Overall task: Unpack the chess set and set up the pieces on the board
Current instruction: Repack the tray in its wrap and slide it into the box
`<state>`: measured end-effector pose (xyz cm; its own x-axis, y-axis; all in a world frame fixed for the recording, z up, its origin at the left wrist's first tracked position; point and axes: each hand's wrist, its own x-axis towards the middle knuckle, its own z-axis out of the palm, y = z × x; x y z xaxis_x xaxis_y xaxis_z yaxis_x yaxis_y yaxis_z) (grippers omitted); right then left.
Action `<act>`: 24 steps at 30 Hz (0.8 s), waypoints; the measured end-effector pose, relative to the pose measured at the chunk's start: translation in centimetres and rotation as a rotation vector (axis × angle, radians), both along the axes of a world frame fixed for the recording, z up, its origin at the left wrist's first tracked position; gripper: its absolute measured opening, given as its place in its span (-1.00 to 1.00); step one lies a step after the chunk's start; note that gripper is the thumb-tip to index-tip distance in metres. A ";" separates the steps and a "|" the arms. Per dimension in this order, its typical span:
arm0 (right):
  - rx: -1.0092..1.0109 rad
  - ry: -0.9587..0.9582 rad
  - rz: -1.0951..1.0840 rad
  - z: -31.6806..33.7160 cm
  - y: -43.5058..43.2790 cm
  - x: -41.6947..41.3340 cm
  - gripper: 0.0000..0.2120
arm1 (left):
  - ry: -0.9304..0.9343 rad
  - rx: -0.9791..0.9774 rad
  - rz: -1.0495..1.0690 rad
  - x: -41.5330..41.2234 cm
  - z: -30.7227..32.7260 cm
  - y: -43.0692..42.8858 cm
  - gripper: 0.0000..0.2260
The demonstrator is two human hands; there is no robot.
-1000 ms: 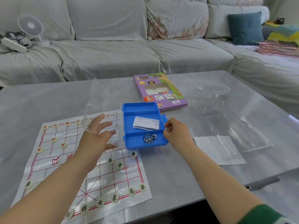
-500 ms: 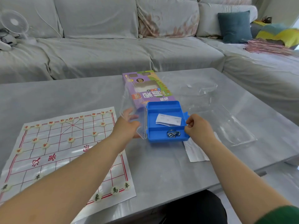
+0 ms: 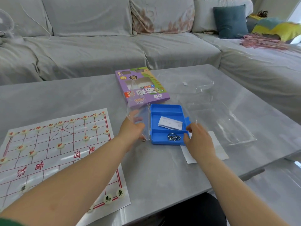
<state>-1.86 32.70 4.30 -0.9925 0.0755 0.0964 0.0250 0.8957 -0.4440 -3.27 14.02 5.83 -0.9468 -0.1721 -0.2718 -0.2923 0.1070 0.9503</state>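
Box (image 3: 166,110), blue, open, sits mid-desk (image 3: 154,168), right of board (image 3: 48,152); pieces (image 3: 120,192) on board. My left hand (image 3: 132,128) grips clear lid (image 3: 145,123), raised at box's left edge. My right hand (image 3: 198,139) holds box's near right corner, fingers curled. Slip (image 3: 170,124) and rings (image 3: 173,137) inside.

Bright, even daylight from upper right. Glare on table (image 3: 244,111). Soft shadows. Slight motion blur; wide-angle bending at edges.

grey sofa (image 3: 97,54) behind table (image 3: 65,92) | teal cushion (image 3: 231,22) on sofa, right | fan (image 3: 5,24) far left
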 end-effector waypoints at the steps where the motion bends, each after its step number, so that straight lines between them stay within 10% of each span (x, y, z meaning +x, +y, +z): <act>1: -0.023 0.042 0.020 -0.3 -0.7 0.9 -0.80 | 0.003 -0.017 -0.012 -0.2 0.0 0.2 -0.51; 5: -0.032 0.250 0.294 -2.0 -5.9 3.9 -0.82 | 0.077 -0.066 -0.022 -0.2 0.8 -0.2 -0.57; 10: 0.139 0.067 0.566 -3.8 -9.7 4.6 -0.82 | 0.118 -0.140 0.027 -0.6 2.6 -2.8 -0.69; 24: 0.286 -0.169 0.462 -3.2 -13.4 1.8 -0.51 | 0.050 -0.083 -0.021 -2.6 4.0 -3.6 -0.87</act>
<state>-0.10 19.28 1.10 -0.9196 -0.3760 -0.1143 -0.3483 0.9145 -0.2059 -5.84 10.40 9.83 -0.9624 -0.1725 -0.2098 -0.2418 0.1917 0.9512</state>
